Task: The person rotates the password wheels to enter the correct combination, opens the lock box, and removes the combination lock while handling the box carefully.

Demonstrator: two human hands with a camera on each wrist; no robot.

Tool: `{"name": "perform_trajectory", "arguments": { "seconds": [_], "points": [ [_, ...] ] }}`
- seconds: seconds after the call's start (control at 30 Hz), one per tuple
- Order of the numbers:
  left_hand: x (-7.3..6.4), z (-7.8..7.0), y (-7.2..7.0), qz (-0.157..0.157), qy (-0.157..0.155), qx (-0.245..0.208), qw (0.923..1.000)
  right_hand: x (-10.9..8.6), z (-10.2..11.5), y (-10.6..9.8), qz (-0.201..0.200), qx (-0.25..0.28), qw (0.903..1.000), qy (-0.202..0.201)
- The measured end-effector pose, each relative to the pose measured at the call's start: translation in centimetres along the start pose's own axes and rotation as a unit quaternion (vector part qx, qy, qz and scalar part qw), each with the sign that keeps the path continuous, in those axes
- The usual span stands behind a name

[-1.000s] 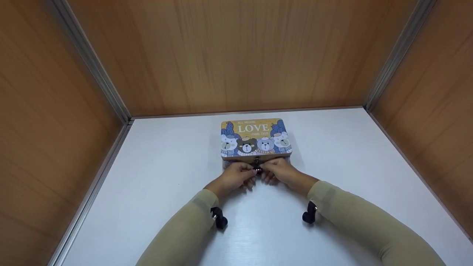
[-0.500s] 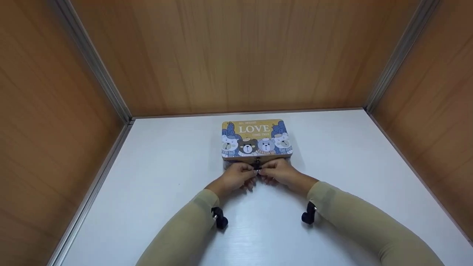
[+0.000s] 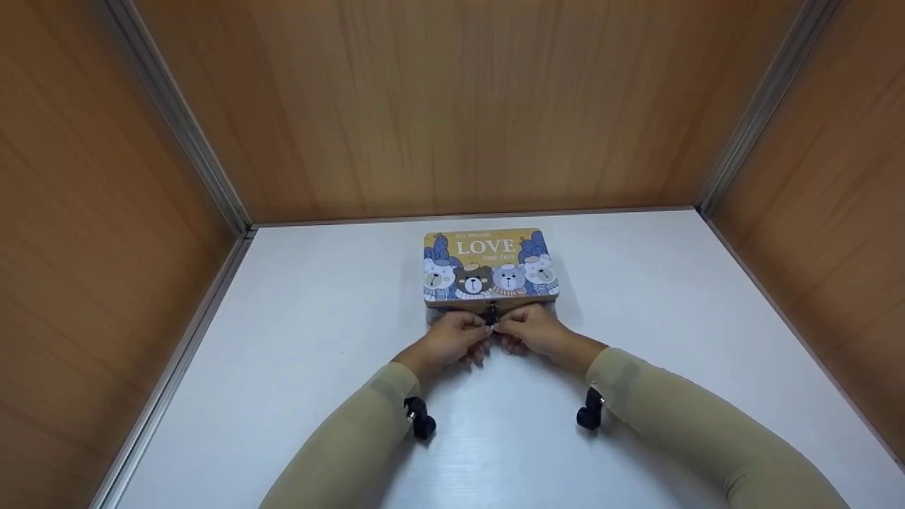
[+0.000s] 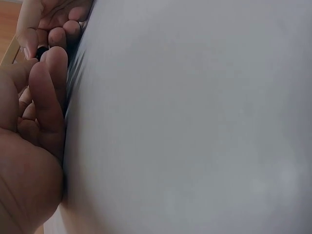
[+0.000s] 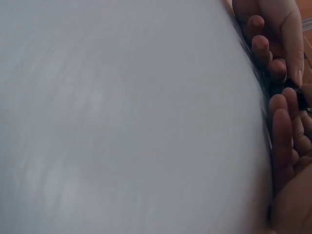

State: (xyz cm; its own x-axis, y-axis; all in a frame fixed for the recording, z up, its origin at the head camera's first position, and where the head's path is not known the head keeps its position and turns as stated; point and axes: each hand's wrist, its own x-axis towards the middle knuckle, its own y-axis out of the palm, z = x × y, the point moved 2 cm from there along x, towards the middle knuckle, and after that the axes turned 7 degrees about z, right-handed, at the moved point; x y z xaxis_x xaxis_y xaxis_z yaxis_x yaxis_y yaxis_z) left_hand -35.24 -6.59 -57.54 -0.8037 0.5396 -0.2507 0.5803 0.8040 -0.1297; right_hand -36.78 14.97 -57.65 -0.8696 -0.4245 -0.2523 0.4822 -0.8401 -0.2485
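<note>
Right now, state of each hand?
Left hand: closed, pinching the small black piece at the front of the yellow-blue rectangular box.
Right hand: closed, pinching it too; contact partly hidden.

Compared with a second ago, your right hand [image 3: 535,329] has edged slightly inward, bringing its thumb [image 3: 508,327] closer to your left hand [image 3: 452,334]. The small dark piece [image 3: 492,317] you pinch, which showed as a shiny round lump, now shows less between your thumbs. Your right sleeve [image 3: 636,382] has shifted a touch leftward

Box [image 3: 491,265] on the table [image 3: 297,339]
</note>
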Motion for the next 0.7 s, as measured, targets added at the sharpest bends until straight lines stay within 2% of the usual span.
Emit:
{"name": "perform_trajectory", "arguments": {
  "seconds": [0.23,0.7],
  "points": [
    [-0.09,-0.17,0.1,-0.013,-0.009,0.01,0.9998,-0.06,-0.01,-0.18,0.016,0.048,0.9987,0.003],
    [0.06,-0.09,0.1,-0.022,-0.012,0.007,0.9997,-0.21,-0.13,-0.37,0.026,0.054,0.9982,-0.009]
  ]
}}
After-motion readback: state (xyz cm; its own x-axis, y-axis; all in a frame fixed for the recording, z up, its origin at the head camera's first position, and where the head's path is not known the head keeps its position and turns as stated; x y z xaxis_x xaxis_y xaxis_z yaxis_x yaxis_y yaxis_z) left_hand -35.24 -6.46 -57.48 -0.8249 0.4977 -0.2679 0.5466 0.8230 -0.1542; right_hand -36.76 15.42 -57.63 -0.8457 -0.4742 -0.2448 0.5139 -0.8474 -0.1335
